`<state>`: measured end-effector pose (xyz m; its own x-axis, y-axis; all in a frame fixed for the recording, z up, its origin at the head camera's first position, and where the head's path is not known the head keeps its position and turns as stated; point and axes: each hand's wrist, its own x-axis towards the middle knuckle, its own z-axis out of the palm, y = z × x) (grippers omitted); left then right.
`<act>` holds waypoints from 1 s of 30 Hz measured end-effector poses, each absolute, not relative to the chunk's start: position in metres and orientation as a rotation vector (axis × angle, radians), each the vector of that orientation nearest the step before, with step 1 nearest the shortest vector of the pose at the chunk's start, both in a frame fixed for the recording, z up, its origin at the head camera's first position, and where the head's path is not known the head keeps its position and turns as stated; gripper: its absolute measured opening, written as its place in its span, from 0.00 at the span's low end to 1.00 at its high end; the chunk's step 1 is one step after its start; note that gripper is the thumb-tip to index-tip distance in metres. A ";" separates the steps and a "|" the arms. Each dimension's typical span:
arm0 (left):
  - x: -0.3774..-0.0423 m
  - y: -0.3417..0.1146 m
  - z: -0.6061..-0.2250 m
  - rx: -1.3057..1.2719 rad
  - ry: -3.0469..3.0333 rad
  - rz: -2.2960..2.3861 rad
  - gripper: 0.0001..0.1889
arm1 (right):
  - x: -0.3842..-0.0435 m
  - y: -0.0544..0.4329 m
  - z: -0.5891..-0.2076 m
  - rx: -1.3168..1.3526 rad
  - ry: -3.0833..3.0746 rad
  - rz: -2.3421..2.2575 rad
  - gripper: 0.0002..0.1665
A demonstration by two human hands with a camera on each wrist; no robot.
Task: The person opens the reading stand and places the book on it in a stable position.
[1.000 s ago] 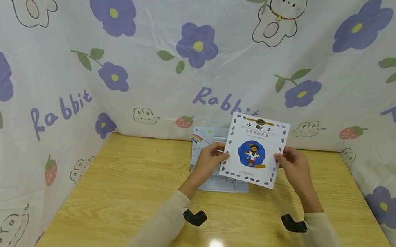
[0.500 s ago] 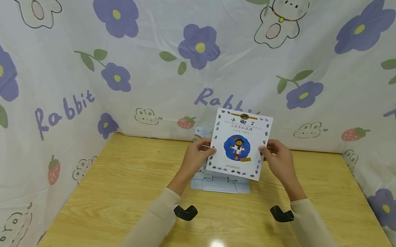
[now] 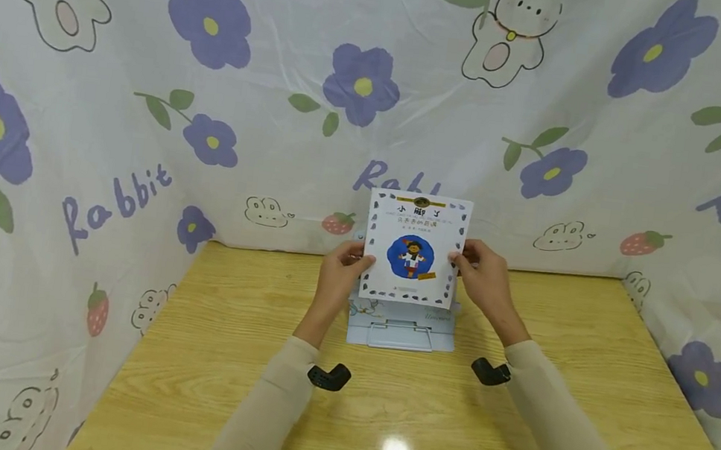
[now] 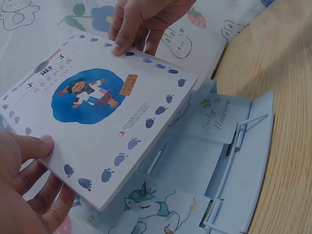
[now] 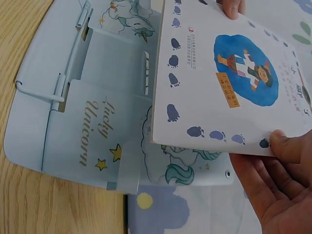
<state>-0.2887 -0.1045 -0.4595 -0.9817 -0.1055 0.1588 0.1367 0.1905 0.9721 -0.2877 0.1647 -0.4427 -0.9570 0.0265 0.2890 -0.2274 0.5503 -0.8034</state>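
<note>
A thin white picture book [image 3: 381, 280], bordered with footprints and with a child on a blue patch, is held up by both hands. My left hand [image 3: 337, 275] pinches its left edge, thumb on the front cover and fingers behind. On the opposite edge my right hand [image 3: 484, 274] grips it the same way, its thumb [image 5: 286, 146] plain in the right wrist view. Behind and below the book stands a light blue book stand [image 3: 357, 330] with unicorn drawings and a wire page holder [image 4: 239, 141] along its bottom ledge. The book hides the stand's upper part, and a gap shows between book and ledge.
The stand rests on a wooden table [image 3: 236, 360] near its back edge. A white cloth [image 3: 278, 125] printed with purple flowers and rabbits hangs right behind it and along both sides. Black wrist cameras [image 3: 330, 377] sit on both sleeves.
Both hands have carried the book leftward and slightly up, from the right of the stand to in front of it. The book now hangs straighter, and the stand has stayed in place.
</note>
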 end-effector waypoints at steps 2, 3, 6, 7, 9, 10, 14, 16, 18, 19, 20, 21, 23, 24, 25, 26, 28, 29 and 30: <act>-0.290 -0.107 -0.459 -0.024 -2.260 -1.888 0.15 | -0.290 0.161 -0.443 0.178 -2.520 1.344 0.19; -0.291 -0.108 -0.460 -0.018 -2.256 -1.891 0.15 | -0.291 0.160 -0.443 0.184 -2.520 1.333 0.19; -0.293 -0.110 -0.460 -0.006 -2.247 -1.898 0.14 | -0.294 0.156 -0.443 0.194 -2.513 1.302 0.18; -0.293 -0.111 -0.460 -0.005 -2.244 -1.900 0.14 | -0.294 0.156 -0.443 0.199 -2.508 1.295 0.18; -0.294 -0.112 -0.460 -0.005 -2.238 -1.904 0.14 | -0.295 0.155 -0.444 0.212 -2.492 1.291 0.17; -0.294 -0.112 -0.461 -0.004 -2.235 -1.906 0.14 | -0.295 0.154 -0.444 0.219 -2.485 1.294 0.17; -0.295 -0.113 -0.462 0.011 -2.222 -1.920 0.14 | -0.297 0.154 -0.446 0.239 -2.472 1.280 0.17; -0.296 -0.113 -0.464 0.018 -2.218 -1.926 0.14 | -0.299 0.154 -0.447 0.238 -2.470 1.273 0.17; -0.297 -0.112 -0.465 0.024 -2.213 -1.930 0.13 | -0.301 0.154 -0.449 0.230 -2.471 1.273 0.17; -0.298 -0.112 -0.466 0.031 -2.212 -1.928 0.13 | -0.302 0.153 -0.449 0.225 -2.472 1.276 0.17; -0.299 -0.111 -0.466 0.037 -2.210 -1.929 0.13 | -0.303 0.153 -0.450 0.224 -2.473 1.278 0.17; -0.299 -0.111 -0.467 0.043 -2.207 -1.929 0.13 | -0.303 0.153 -0.450 0.225 -2.475 1.283 0.17; -0.300 -0.111 -0.469 0.053 -2.209 -1.926 0.13 | -0.304 0.154 -0.451 0.223 -2.484 1.289 0.16; -0.301 -0.111 -0.470 0.059 -2.213 -1.924 0.13 | -0.304 0.154 -0.453 0.224 -2.489 1.283 0.16; -0.301 -0.111 -0.471 0.064 -2.221 -1.921 0.14 | -0.304 0.155 -0.454 0.224 -2.493 1.282 0.16; -0.301 -0.111 -0.473 0.067 -2.227 -1.921 0.14 | -0.304 0.155 -0.455 0.224 -2.499 1.285 0.16; -0.301 -0.111 -0.477 0.078 -2.243 -1.921 0.14 | -0.303 0.155 -0.459 0.220 -2.510 1.288 0.17; -0.301 -0.111 -0.479 0.083 -2.250 -1.919 0.14 | -0.302 0.156 -0.461 0.220 -2.513 1.287 0.18; -0.301 -0.111 -0.481 0.087 -2.258 -1.917 0.15 | -0.302 0.156 -0.462 0.219 -2.518 1.289 0.18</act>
